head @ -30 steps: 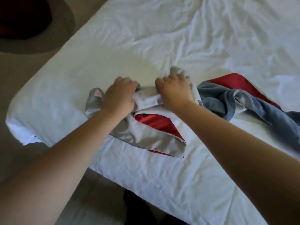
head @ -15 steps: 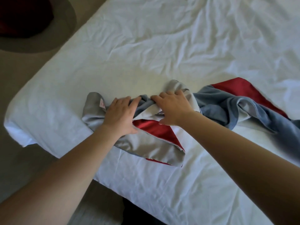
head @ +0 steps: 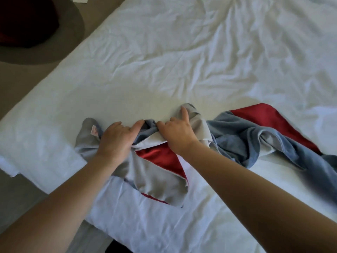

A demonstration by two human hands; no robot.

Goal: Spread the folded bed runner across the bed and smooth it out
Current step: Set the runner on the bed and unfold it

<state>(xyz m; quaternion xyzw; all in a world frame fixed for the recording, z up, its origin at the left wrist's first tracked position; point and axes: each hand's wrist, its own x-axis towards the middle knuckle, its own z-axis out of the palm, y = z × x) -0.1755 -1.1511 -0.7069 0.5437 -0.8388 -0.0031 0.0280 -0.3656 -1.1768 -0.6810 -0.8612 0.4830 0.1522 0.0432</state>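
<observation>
The bed runner [head: 242,137] is a twisted strip of grey, blue and red fabric lying bunched across the near part of the white bed [head: 182,61]. Its left end forms a loose grey flap with a red lining and a small pink label. My left hand [head: 116,139] rests on that left end, fingers curled into a blue-grey fold. My right hand [head: 177,132] sits just to its right, fingers pinching a pale grey fold, index finger stretched forward. The runner's right part trails off toward the right edge of the view.
The white sheet is heavily wrinkled toward the far side. The bed's corner [head: 11,168] lies at the left, with brown floor beyond it. A dark round object [head: 36,24] with a deep red centre sits on the floor at upper left.
Both hands have slid slightly apart along the runner's left end and closed their fingers deeper into the folds. The grey flap near me has spread a little wider.
</observation>
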